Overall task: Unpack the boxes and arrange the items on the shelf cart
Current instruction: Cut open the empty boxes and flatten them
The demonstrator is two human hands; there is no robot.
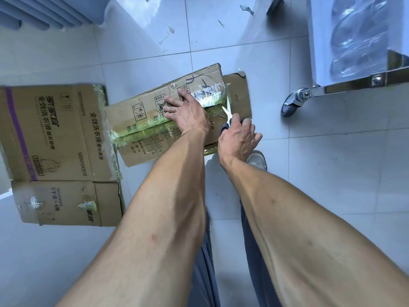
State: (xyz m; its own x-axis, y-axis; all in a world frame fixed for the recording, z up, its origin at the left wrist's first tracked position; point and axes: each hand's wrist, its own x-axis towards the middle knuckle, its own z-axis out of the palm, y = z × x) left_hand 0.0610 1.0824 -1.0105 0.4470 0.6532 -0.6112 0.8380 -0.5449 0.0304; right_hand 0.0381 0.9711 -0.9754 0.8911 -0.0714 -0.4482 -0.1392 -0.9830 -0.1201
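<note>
1. The left hand (184, 113) is pressing flat, fingers spread, on the top flap of a brown cardboard box sealed with greenish clear tape (141, 120), which is sitting on the pale tiled floor (332, 185).
2. The right hand (238, 140) is gripping dark-handled scissors with silver blades (228, 113), the tip pointing into the tape along the box's centre seam.
3. This box is not yet open, so I judge the unpacking is at an early stage.
4. A larger printed brown carton (55, 134) is lying just to the left, apparently still closed.
5. The metal wheeled shelf cart (354, 83) is standing at upper right, holding clear plastic bottles (358, 34).
</note>
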